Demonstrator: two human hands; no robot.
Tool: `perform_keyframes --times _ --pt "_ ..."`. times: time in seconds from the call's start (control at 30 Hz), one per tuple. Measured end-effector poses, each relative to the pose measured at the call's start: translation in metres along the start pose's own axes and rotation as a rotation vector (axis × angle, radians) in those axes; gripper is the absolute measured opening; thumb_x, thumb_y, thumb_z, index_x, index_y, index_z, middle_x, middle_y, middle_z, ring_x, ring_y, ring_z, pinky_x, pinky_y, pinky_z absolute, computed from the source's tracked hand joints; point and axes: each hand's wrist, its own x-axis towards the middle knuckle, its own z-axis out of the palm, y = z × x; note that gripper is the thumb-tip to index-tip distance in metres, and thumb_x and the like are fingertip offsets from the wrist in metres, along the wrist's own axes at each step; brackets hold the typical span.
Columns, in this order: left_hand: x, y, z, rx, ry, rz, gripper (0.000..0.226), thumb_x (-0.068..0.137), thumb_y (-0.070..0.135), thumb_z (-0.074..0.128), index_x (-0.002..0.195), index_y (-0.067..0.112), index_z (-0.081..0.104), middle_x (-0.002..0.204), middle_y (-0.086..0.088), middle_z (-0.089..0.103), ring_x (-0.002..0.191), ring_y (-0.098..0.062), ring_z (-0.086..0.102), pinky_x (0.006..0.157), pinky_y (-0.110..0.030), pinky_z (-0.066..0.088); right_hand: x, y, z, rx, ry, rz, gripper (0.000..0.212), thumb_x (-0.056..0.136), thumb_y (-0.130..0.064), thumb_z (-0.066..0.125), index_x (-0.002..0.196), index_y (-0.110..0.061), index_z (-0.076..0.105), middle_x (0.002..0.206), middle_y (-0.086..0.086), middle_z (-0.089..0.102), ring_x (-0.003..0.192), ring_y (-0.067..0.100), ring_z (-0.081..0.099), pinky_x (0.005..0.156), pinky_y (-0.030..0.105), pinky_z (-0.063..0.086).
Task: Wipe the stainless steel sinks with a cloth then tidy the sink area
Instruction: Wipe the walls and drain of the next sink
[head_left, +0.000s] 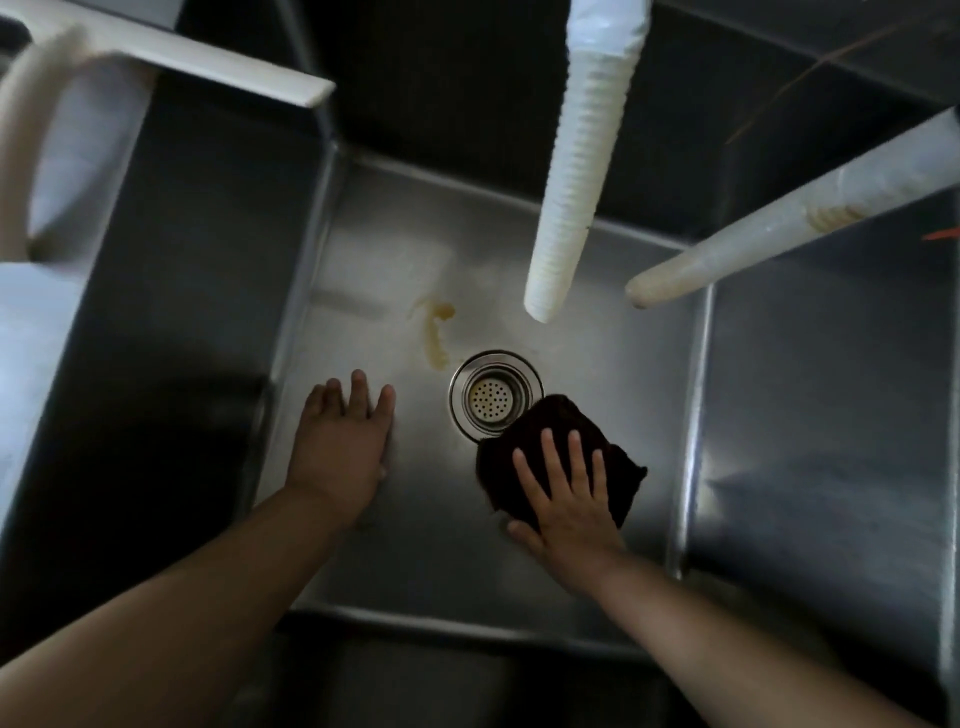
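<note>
I look straight down into a deep stainless steel sink (597, 322). My right hand (563, 493) lies flat with spread fingers on a dark folded cloth (535, 439) and presses it onto the sink floor. The cloth's far corner overlaps the near right rim of the round drain strainer (491, 397). My left hand (343, 441) rests flat, fingers straight, on the sink floor to the left of the drain. A yellowish stain (435, 332) streaks the floor beyond the drain, between my left hand and the back wall.
A white ribbed hose (576, 171) hangs down over the sink's middle. A second pale hose (769, 239) with brown marks reaches in from the right. A further sink basin (831, 415) adjoins on the right. A white bar (208, 62) and a pale curved hose (21, 119) lie at upper left.
</note>
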Motion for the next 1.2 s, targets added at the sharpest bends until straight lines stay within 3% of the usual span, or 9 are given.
perform_keyframes --times 0.2,0.33,0.47,0.6,0.77,0.87,0.97,1.07,1.2 --pt "0.002 -0.001 0.001 -0.071 -0.001 0.005 0.080 0.093 0.035 0.049 0.150 0.016 -0.004 0.156 -0.021 -0.003 0.142 -0.042 0.009 0.117 -0.046 0.013 0.056 -0.025 -0.019 -0.064 0.097 -0.313 0.072 0.084 -0.061 0.043 0.145 -0.026 0.029 0.151 0.015 0.030 0.137 0.043 0.024 0.106 0.065 0.019" --pt "0.003 -0.001 0.002 -0.107 -0.014 -0.003 0.079 0.094 0.032 0.047 0.150 0.015 -0.007 0.157 -0.021 -0.007 0.143 -0.042 0.004 0.117 -0.045 0.012 0.088 -0.039 -0.027 -0.067 0.138 -0.325 0.070 0.087 -0.054 0.045 0.147 -0.025 0.024 0.153 0.015 0.024 0.140 0.041 0.018 0.108 0.064 0.017" --pt "0.005 -0.004 0.002 -0.117 -0.035 0.000 0.083 0.094 0.032 0.049 0.150 0.014 -0.009 0.156 -0.021 -0.009 0.143 -0.042 0.002 0.117 -0.045 0.012 0.099 -0.045 -0.030 0.045 0.200 -0.278 0.063 0.089 -0.039 0.054 0.146 -0.022 0.031 0.152 0.015 0.028 0.139 0.041 0.022 0.109 0.059 0.025" --pt "0.007 -0.005 0.003 -0.131 -0.061 0.005 0.084 0.093 0.032 0.050 0.150 0.014 -0.009 0.156 -0.021 -0.011 0.143 -0.043 0.000 0.117 -0.046 0.011 0.101 -0.046 -0.034 0.384 0.359 -0.140 0.054 0.077 0.002 0.069 0.129 -0.009 0.057 0.138 0.021 0.048 0.123 0.043 0.048 0.103 0.048 0.036" --pt "0.008 -0.006 0.006 -0.132 -0.049 0.013 0.085 0.093 0.033 0.050 0.149 0.014 -0.010 0.156 -0.021 -0.010 0.143 -0.044 0.000 0.117 -0.046 0.011 0.092 -0.019 -0.063 0.740 0.555 0.182 0.041 0.087 -0.011 0.043 0.124 -0.003 0.060 0.127 0.018 0.056 0.113 0.030 0.053 0.107 0.013 0.026" --pt "0.008 -0.005 0.006 -0.122 -0.051 0.011 0.085 0.093 0.034 0.050 0.149 0.014 -0.011 0.156 -0.022 -0.011 0.143 -0.044 0.001 0.116 -0.047 0.012 0.087 0.007 -0.077 0.659 0.780 0.223 0.043 0.081 0.010 0.051 0.123 0.002 0.059 0.125 0.021 0.056 0.113 0.025 0.052 0.106 0.018 0.031" --pt "0.007 -0.004 0.007 -0.122 -0.051 0.010 0.085 0.093 0.035 0.050 0.149 0.014 -0.011 0.156 -0.022 -0.010 0.143 -0.044 0.001 0.117 -0.047 0.012 0.088 0.032 -0.080 0.607 0.864 0.256 0.039 0.084 0.003 0.049 0.122 0.003 0.058 0.120 0.023 0.056 0.112 0.027 0.048 0.102 0.026 0.035" --pt "0.008 -0.005 0.008 -0.132 -0.043 0.011 0.086 0.093 0.035 0.051 0.149 0.014 -0.010 0.156 -0.022 -0.010 0.143 -0.044 0.001 0.117 -0.047 0.012 0.101 0.041 -0.073 0.572 0.664 0.275 0.045 0.091 -0.020 0.040 0.130 -0.003 0.053 0.135 0.021 0.047 0.123 0.037 0.042 0.108 0.040 0.032" --pt "0.009 -0.004 0.010 -0.141 -0.033 0.007 0.088 0.091 0.035 0.054 0.149 0.014 -0.009 0.156 -0.022 -0.010 0.143 -0.044 0.001 0.116 -0.047 0.012 0.146 0.024 -0.055 0.361 0.234 0.350 0.059 0.095 -0.043 0.033 0.149 -0.029 0.016 0.159 0.005 -0.003 0.144 0.034 -0.006 0.115 0.055 0.002"
